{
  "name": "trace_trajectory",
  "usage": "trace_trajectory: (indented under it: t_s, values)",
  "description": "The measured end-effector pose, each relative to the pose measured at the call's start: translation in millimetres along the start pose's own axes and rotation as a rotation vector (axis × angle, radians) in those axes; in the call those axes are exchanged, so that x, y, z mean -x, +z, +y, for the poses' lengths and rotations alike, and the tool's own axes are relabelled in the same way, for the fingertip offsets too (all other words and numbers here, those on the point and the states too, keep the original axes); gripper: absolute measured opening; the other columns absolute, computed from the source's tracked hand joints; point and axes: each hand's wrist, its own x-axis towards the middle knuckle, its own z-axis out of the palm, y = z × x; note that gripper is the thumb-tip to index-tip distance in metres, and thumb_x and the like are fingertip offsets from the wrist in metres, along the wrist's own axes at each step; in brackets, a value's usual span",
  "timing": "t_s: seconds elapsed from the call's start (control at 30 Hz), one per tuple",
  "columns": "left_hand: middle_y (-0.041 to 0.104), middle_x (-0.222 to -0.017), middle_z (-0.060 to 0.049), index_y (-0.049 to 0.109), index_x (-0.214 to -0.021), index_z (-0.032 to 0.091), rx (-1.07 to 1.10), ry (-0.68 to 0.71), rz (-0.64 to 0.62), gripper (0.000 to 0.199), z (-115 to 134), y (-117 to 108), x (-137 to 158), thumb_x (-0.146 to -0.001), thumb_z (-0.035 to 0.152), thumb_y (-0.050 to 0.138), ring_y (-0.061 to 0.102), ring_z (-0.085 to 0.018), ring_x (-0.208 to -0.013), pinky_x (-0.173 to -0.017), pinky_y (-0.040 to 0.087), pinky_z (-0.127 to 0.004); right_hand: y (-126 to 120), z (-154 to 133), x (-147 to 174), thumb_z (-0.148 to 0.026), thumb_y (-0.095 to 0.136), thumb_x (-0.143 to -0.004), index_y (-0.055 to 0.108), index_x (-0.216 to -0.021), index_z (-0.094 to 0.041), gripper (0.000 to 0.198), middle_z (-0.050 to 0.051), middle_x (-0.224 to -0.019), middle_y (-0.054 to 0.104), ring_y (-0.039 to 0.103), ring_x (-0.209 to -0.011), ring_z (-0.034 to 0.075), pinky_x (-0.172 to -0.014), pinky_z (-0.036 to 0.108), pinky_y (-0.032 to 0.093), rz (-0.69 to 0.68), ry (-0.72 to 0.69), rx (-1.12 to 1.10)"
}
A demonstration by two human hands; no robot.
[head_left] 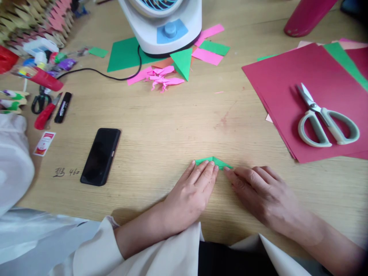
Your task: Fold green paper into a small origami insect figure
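Observation:
A small folded piece of green paper (pixel 213 159) lies on the table in front of me, long and narrow with pointed ends. My left hand (pixel 195 191) rests over its left and middle part, fingers stretched out flat and pressing it down. At the paper's right tip is my right hand (pixel 263 195), its thumb and forefinger closed on that point and the other fingers curled in. The paper's lower edge is partly hidden under my left fingertips.
A black phone (pixel 100 156) lies to the left. Scissors (pixel 319 115) rest on red paper sheets (pixel 276 84) at the right. Beyond are pink folded paper figures (pixel 165 79), a green paper triangle (pixel 183 64) and a white fan (pixel 172 34) with a black cord (pixel 100 74).

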Motion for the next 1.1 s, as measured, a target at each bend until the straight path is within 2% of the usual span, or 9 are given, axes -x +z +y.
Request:
trace_trajectory:
  t_s: [0.47, 0.63, 0.9, 1.1]
  values:
    - [0.052, -0.145, -0.014, 0.045, -0.144, 0.007, 0.025, -0.032, -0.026, 0.048, 1.8, 0.7, -1.6, -0.101, 0.016, 0.028, 0.047, -0.026, -0.136, -0.115, 0.041, -0.044, 2.0, -1.6, 0.5, -0.01, 0.052, -0.093, 0.062, -0.121, -0.005, 0.03, 0.014, -0.105, 0.062, 0.051, -0.079, 0.022, -0.072, 0.039, 0.042, 0.009, 0.03, 0.038]
    - [0.054, -0.144, -0.013, 0.046, -0.144, 0.007, 0.011, -0.044, -0.051, 0.048, 3.8, -1.8, -4.4, -0.102, 0.016, 0.027, 0.049, -0.026, -0.134, -0.113, 0.043, -0.045, -1.8, -0.9, -1.6, -0.011, 0.05, -0.095, 0.058, -0.128, -0.008, 0.035, 0.014, -0.108, 0.062, 0.052, -0.082, 0.023, -0.074, 0.039, 0.043, -0.007, 0.004, 0.01]
    - [0.056, -0.141, -0.013, 0.046, -0.144, 0.007, -0.004, -0.046, -0.073, 0.047, 5.0, -4.3, -7.6, -0.101, 0.016, 0.029, 0.052, -0.026, -0.131, -0.111, 0.045, -0.044, 1.6, -1.0, -0.1, -0.01, 0.051, -0.093, 0.064, -0.117, -0.008, 0.028, 0.013, -0.103, 0.063, 0.053, -0.078, 0.022, -0.07, 0.038, 0.042, 0.01, 0.03, 0.054]
    - [0.055, -0.143, -0.011, 0.047, -0.143, 0.008, -0.009, -0.051, -0.061, 0.046, 5.7, -1.3, -6.1, -0.102, 0.016, 0.029, 0.049, -0.025, -0.133, -0.112, 0.044, -0.044, 2.1, -4.1, 4.6, -0.011, 0.053, -0.092, 0.061, -0.124, -0.002, 0.034, 0.012, -0.094, 0.063, 0.053, -0.076, 0.022, -0.067, 0.038, 0.041, 0.021, 0.038, 0.114]
